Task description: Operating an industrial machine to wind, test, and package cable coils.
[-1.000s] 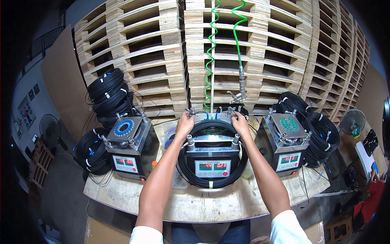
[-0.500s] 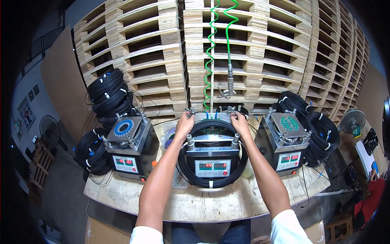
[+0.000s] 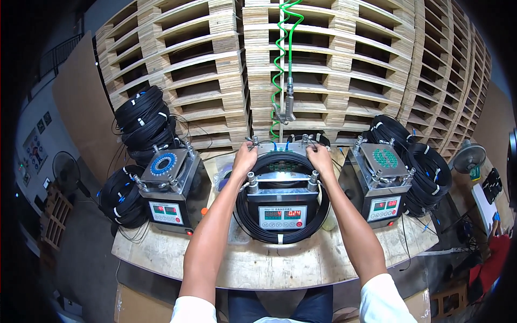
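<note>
Stacked pale wooden pallets (image 3: 301,32) rise beyond both hands, and a worn wooden tabletop (image 3: 269,266) spreads beneath the forearms (image 3: 212,229). Set apart, the left hand (image 3: 246,158) and right hand (image 3: 320,159) reach the rear metal posts (image 3: 305,139) of a boxy black-and-steel machine (image 3: 283,199); whether the fingers close on them cannot be told. Between the forearms, a round black cable coil (image 3: 280,237) frames its digital panel (image 3: 283,217). Handling these posts seems the step in hand, calling for matched finger work. Similar black-and-steel machines (image 3: 161,188) limit room outside each hand; a hanging metal air gun (image 3: 290,109) is beyond; barer wood lies nearer the body.
</note>
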Demonstrator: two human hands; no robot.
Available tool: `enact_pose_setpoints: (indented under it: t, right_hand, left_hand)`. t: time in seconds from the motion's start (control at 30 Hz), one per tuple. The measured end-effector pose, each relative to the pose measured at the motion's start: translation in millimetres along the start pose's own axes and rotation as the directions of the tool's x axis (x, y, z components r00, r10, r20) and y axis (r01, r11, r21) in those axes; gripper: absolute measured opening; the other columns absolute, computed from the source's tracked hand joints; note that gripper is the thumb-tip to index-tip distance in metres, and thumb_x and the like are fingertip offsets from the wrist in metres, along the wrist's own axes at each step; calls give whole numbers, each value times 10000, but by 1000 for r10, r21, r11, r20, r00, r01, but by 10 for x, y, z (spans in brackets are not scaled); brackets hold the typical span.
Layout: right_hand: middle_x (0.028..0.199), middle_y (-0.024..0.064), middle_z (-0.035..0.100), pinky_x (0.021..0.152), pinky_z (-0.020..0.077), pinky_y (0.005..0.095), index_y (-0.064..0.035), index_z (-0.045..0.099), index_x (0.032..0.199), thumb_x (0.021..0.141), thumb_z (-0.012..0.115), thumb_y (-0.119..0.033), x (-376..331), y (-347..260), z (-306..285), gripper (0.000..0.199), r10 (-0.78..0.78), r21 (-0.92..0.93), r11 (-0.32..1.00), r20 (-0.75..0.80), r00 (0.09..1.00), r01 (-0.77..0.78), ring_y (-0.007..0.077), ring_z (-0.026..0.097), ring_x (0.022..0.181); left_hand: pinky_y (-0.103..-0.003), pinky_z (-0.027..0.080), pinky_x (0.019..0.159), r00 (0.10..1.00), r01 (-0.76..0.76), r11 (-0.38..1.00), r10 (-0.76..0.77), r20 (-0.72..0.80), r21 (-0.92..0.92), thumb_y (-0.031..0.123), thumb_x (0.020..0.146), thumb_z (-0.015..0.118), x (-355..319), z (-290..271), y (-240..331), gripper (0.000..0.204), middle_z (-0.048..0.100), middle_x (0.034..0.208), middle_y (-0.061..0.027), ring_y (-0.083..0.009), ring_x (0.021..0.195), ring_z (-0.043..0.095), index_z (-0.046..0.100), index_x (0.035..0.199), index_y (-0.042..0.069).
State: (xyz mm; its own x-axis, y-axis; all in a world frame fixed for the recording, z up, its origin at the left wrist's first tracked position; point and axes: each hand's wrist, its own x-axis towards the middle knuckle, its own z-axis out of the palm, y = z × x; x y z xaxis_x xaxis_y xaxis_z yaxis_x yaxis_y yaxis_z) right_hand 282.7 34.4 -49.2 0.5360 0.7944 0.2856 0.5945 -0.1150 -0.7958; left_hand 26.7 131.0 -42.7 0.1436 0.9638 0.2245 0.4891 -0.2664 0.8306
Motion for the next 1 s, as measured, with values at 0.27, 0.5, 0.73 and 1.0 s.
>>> enact_pose_setpoints:
  t: [0.27,0.5,0.73,1.0]
  right_hand:
    - [1135,262,684,973,490,412,-41,661,1238,859,578,-265,98,176,83,447,-127,164,979,10,992,124,390,650,1115]
    - [1052,193,724,875,519,333,9,647,1231,875,598,-179,153,227,120,406,-153,185,970,-36,988,157,260,697,967]
    - [1110,279,686,951,502,432,-49,664,1240,835,629,-374,-29,-74,-9,521,-19,45,999,-10,1000,19,404,654,1089]
    - [1168,239,686,985,477,370,-4,648,1259,857,652,-363,23,48,-19,540,-144,218,965,-6,990,142,322,657,1113]
  left_hand:
    - [-447,449,1012,998,57,998,-56,-13,29,351,930,608,-65,-3,98,526,633,1256,-260,-398,1211,590,522,1356,54]
    - [-433,450,1012,998,-28,1000,28,-47,3,313,934,613,-65,12,124,531,625,1260,-276,-406,1208,588,505,1372,33]
    - [-439,460,999,999,37,999,-37,10,-6,312,930,626,-56,-63,81,512,637,1244,-265,-405,1190,600,522,1369,71]
    - [-450,460,1003,997,5,1000,-6,-71,-19,384,886,649,-60,6,121,629,648,1222,-259,-401,1176,609,473,1414,91]
